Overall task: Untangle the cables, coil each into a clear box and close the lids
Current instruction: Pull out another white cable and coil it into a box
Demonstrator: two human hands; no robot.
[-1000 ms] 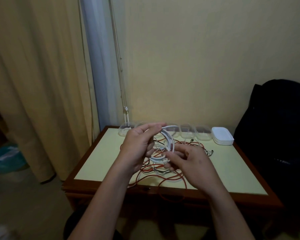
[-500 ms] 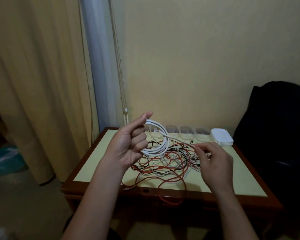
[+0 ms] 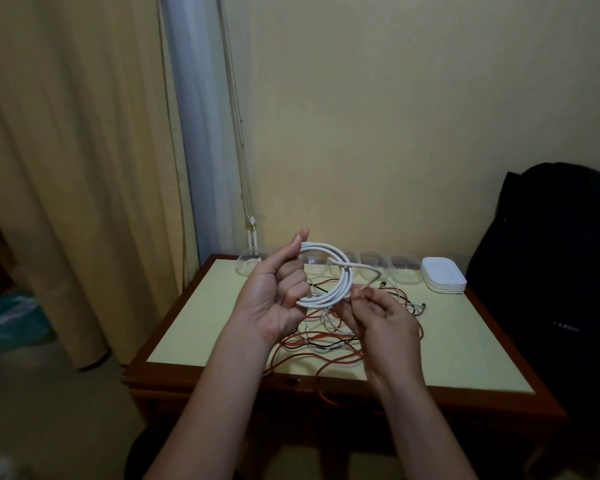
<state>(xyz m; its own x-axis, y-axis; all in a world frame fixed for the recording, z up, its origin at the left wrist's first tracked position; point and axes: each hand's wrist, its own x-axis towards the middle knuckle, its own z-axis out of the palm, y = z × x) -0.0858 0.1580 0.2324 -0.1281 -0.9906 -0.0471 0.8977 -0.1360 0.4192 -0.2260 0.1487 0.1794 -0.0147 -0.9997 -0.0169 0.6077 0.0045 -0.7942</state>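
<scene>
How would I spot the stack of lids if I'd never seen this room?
Find the yellow-topped wooden table. A row of clear boxes lines its far edge; the stack of lids sits at the row's right end, opaque white beside see-through boxes.

My left hand [image 3: 274, 299] grips the white coil [image 3: 342, 285] and covers its 9 o'clock side, so the number of turns there is hidden. My right hand [image 3: 385, 323] hides the tangle [image 3: 321, 344] at its 3 o'clock part, and the coil's free end is lost between those pinching fingertips. The clear boxes [image 3: 373, 268] at 12 o'clock sit partly behind the coil, so I cannot tell their count. The black bag [image 3: 551, 271] is cut off at 3 o'clock.
</scene>
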